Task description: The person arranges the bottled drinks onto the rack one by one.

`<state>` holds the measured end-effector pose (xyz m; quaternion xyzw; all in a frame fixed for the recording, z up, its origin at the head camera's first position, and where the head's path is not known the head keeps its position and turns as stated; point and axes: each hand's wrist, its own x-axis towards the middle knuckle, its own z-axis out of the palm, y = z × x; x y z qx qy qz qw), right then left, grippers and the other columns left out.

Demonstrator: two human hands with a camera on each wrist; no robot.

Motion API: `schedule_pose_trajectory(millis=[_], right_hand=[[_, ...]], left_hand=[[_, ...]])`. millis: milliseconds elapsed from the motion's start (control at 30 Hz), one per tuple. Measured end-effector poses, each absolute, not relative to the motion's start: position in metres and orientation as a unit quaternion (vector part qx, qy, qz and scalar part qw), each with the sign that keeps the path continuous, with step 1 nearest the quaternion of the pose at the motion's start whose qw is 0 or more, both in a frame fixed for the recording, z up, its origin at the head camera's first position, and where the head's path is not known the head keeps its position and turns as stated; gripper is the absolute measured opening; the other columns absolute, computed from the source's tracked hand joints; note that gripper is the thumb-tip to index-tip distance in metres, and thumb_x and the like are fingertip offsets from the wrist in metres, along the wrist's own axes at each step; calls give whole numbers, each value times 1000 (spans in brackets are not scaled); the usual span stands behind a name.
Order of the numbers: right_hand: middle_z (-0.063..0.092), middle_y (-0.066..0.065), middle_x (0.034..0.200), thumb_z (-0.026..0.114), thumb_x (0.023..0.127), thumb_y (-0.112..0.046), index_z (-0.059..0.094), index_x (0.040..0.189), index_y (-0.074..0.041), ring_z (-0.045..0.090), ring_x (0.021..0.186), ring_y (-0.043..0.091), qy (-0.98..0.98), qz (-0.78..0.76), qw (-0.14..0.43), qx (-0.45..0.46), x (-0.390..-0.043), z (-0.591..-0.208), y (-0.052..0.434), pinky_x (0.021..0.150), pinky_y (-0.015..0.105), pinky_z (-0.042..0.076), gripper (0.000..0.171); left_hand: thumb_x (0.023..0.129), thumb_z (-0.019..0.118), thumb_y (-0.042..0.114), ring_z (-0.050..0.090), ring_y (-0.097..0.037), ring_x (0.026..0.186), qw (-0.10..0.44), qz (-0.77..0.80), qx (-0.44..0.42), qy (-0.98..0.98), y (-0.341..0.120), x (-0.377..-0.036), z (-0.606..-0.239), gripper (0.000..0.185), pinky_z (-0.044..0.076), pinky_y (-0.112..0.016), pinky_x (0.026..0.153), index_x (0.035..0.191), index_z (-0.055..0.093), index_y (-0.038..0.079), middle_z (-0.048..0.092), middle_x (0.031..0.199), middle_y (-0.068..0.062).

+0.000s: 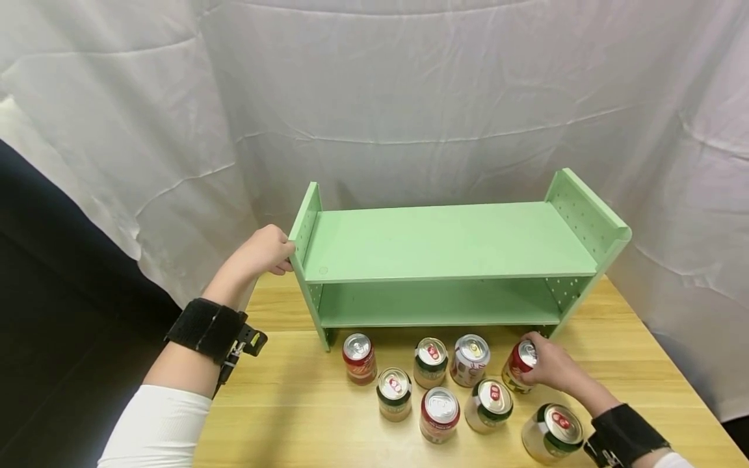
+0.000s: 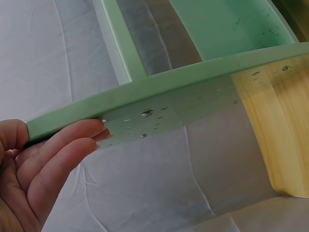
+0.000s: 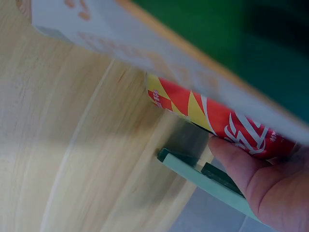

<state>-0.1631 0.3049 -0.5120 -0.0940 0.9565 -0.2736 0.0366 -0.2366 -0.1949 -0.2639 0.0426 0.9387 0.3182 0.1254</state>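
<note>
A light green two-tier shelf (image 1: 445,240) stands on the wooden table. My left hand (image 1: 266,250) grips the upper edge of its left side panel (image 2: 145,94), thumb on one face and fingers (image 2: 67,150) on the other. By the foot of the right side panel, my right hand (image 1: 552,364) holds a red and yellow soda can (image 1: 517,367) round its side. In the right wrist view the thumb (image 3: 241,164) lies along this can (image 3: 193,106). A white and green can (image 3: 145,48) close to the camera covers part of it.
Several cans stand upright before the shelf: a red can (image 1: 359,359) at left, a white can (image 1: 470,361), a red-sided can (image 1: 439,416), and green-and-beige cans such as one (image 1: 552,434) near the right wrist. A pale curtain (image 1: 409,97) hangs behind.
</note>
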Motion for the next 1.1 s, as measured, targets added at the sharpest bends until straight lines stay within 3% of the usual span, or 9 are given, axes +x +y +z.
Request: schedule_pose_trajectory(millis=[233, 400, 667, 867, 1100], right_hand=[[62, 18, 88, 85, 53, -15, 47, 113, 11, 61, 77, 29, 958, -273, 29, -79, -159, -509, 305, 59, 35, 52, 76], [62, 17, 85, 85, 52, -16, 47, 112, 12, 61, 74, 28, 959, -271, 13, -83, -156, -500, 308, 57, 34, 51, 76], [61, 14, 81, 85, 51, -18, 50, 109, 12, 59, 70, 25, 963, -253, 4, -92, -148, -465, 312, 55, 34, 49, 74], [62, 16, 83, 85, 53, -19, 49, 111, 12, 61, 72, 27, 965, -245, 2, -95, -142, -434, 315, 56, 36, 51, 75], [63, 15, 82, 84, 52, -20, 50, 108, 14, 61, 71, 26, 967, -233, 6, -102, -142, -404, 321, 55, 34, 51, 73]], left_hand=[[91, 35, 6, 68, -34, 87, 125, 320, 44, 938, -193, -236, -263, 27, 59, -35, 74, 77, 56, -4, 60, 110, -34], [90, 35, 6, 69, -32, 84, 125, 320, 50, 938, -191, -235, -262, 28, 59, -36, 74, 80, 58, -7, 62, 106, -33], [89, 36, 7, 69, -32, 84, 126, 321, 55, 937, -190, -237, -262, 32, 59, -37, 75, 89, 62, -13, 63, 104, -33], [89, 36, 7, 69, -33, 86, 130, 319, 55, 937, -189, -237, -261, 30, 59, -37, 75, 84, 60, -10, 62, 106, -33], [89, 36, 7, 69, -32, 84, 128, 326, 59, 935, -186, -240, -263, 31, 59, -36, 74, 88, 61, -12, 62, 106, -34]])
